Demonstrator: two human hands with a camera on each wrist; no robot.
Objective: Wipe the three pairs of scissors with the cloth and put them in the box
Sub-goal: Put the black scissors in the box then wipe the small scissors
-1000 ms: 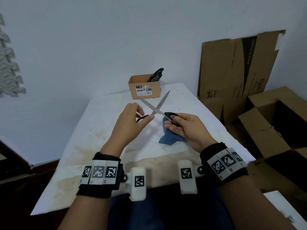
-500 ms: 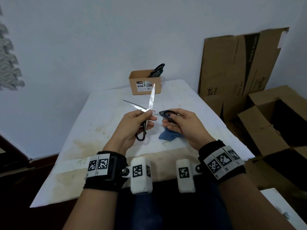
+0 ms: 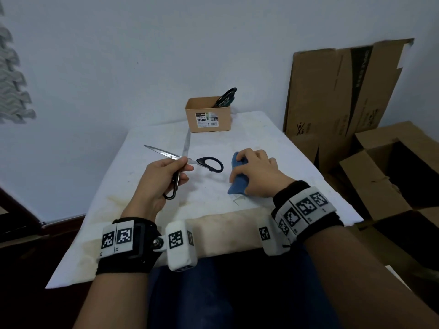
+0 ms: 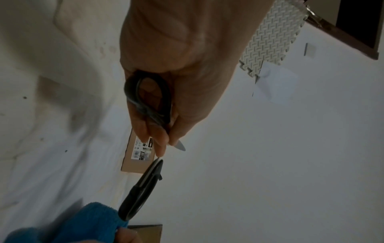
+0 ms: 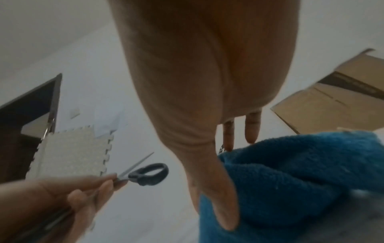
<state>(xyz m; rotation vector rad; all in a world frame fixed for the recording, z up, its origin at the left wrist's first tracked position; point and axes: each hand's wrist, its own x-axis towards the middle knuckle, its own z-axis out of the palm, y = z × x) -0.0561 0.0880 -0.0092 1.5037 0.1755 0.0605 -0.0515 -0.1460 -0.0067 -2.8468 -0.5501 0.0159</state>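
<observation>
My left hand grips an open pair of black-handled scissors near the pivot, above the white table. The blades are spread, one pointing left and one pointing away. In the left wrist view one handle loop lies against my palm and the other sticks out toward the cloth. My right hand lies on the table and its fingers curl over the bunched blue cloth, which also shows in the right wrist view. The small cardboard box stands at the table's far edge, with dark scissor handles sticking out of it.
Flattened cardboard leans on the wall to the right of the table. Open cardboard boxes sit on the floor at the right. A grey foam mat hangs on the left wall. The table's front edge is near my wrists.
My right hand has let go of the scissors' handle and dropped onto the blue cloth. My left hand now holds the open scissors alone, turned so that one handle points right.
</observation>
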